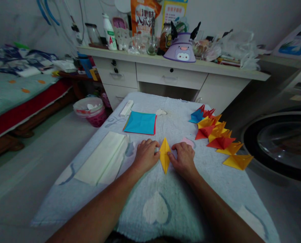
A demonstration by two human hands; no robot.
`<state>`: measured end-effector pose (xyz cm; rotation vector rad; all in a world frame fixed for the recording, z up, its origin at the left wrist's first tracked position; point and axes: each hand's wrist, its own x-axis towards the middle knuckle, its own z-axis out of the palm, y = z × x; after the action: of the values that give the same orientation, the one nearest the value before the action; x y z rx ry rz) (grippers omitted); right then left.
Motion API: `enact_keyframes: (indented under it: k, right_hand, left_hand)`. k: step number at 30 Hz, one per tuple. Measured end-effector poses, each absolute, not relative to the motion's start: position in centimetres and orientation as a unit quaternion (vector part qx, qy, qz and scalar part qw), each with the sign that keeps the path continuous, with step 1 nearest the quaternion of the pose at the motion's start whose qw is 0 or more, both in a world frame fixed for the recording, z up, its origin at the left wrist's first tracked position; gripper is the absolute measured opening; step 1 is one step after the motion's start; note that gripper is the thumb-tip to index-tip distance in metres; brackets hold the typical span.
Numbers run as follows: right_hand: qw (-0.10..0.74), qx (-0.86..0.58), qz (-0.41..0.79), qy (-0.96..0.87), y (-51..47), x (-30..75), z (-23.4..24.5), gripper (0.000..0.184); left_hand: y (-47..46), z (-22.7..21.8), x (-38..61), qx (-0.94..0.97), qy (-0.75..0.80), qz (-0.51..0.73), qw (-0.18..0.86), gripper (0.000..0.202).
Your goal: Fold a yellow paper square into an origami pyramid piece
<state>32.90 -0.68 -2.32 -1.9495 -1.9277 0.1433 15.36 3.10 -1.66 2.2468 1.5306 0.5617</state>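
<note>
A yellow origami paper, folded into a narrow diamond, lies on the cloth-covered table between my hands. My left hand grips its left edge with thumb and fingers curled in. On the opposite edge, the thumb of my right hand presses the paper, its other fingers bent. Beyond my left hand sits a stack of square paper, blue on top with red showing beneath. To the right stand several folded paper cranes in red, yellow, orange and blue, set close together in slanting rows.
A pale folded paper bag or sheet and a white narrow box lie on the left of the table. Behind is a white desk with jars and bags. A washing machine stands right, a pink bin left.
</note>
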Motion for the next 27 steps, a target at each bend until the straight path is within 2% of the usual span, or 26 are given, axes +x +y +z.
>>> enact_keyframes:
  k: [9, 12, 16, 20, 23, 27]
  right_hand:
    - [0.217, -0.672, 0.075, -0.704, -0.5, 32.6, -2.6, 0.021]
    - [0.243, -0.665, 0.094, -0.7, -0.5, 32.7, -2.5, 0.017]
    - [0.311, -0.622, 0.146, -0.703, -0.7, 32.9, -2.3, 0.011]
    - [0.436, -0.551, 0.254, -0.664, -0.8, 33.0, -2.4, 0.014]
    - [0.502, -0.506, 0.334, -0.617, -0.8, 32.9, -2.5, 0.017]
    - [0.522, -0.481, 0.426, -0.561, -1.0, 32.8, -2.2, 0.016]
  left_hand:
    - [3.3, -2.1, 15.9, 0.794, 0.533, 0.222, 0.19, 0.025]
    - [3.4, -2.2, 15.9, 0.783, 0.526, 0.257, 0.21, 0.02]
    - [3.5, -2.2, 16.0, 0.729, 0.481, 0.338, 0.35, 0.013]
    - [3.5, -2.3, 16.2, 0.636, 0.422, 0.409, 0.5, 0.017]
    - [3.6, -2.3, 16.3, 0.58, 0.39, 0.434, 0.569, 0.023]
    - [3.3, -2.1, 16.6, 0.549, 0.367, 0.433, 0.614, 0.024]
